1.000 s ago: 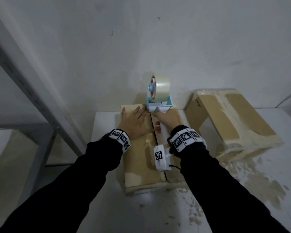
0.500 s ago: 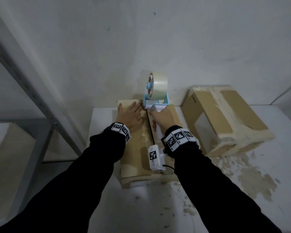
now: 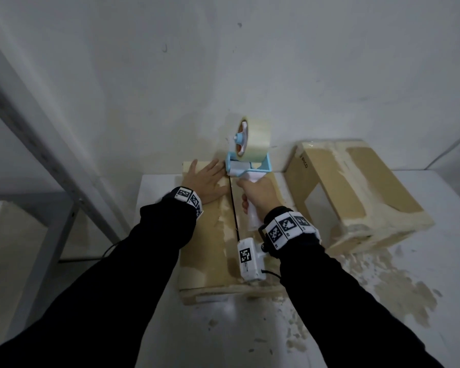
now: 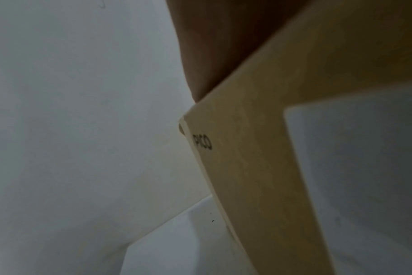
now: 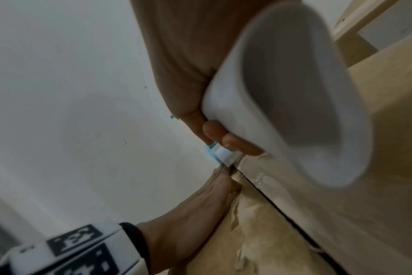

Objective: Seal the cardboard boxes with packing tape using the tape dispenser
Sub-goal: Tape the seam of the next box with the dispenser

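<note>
White table [image 3: 170,328] carries two cardboard boxes, the near box [image 3: 205,251] w/ its centre seam unsealed (second box [image 3: 356,187] to the right), left hand [image 3: 206,183] pressed flat, fingers straight, on its far-left flap, right hand [image 3: 260,193] clenched round the tape dispenser [image 3: 246,155] handle at the seam's far end.

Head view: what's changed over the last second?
Little. The right hand keeps its grip on the dispenser at the far end of the box seam; it may have edged slightly farther. The left hand still presses flat on the left flap. The second box hasn't moved.
</note>
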The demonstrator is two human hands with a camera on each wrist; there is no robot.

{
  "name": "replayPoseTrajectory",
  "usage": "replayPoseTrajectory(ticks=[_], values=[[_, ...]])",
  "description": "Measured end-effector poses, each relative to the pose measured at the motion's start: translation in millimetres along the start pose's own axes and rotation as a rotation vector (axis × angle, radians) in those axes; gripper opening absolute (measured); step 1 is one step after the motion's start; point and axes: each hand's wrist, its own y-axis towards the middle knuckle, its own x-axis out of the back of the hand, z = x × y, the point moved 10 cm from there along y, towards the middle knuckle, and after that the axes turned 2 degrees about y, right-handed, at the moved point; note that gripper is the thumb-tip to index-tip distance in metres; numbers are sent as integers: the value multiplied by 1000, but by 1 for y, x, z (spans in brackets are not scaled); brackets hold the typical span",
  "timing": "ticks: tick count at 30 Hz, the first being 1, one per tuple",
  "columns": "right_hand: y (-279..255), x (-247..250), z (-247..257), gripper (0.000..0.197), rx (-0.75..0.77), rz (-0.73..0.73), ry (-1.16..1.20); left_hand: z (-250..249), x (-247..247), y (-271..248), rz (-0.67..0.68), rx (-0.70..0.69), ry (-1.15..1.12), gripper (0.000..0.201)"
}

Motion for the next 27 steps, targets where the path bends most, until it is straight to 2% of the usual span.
replayPoseTrajectory(ticks=[5,12,27], values=[[-3,-12,4,14,54,-15,-73,4,-7,7,-22,15,-16,58],[-13,0,-17,8,44,-34,-17,5,-4,5,13,57,-40,53],[-75,20,-33,25,27,-9,58,3,-5,-3,-8,137,8,50]])
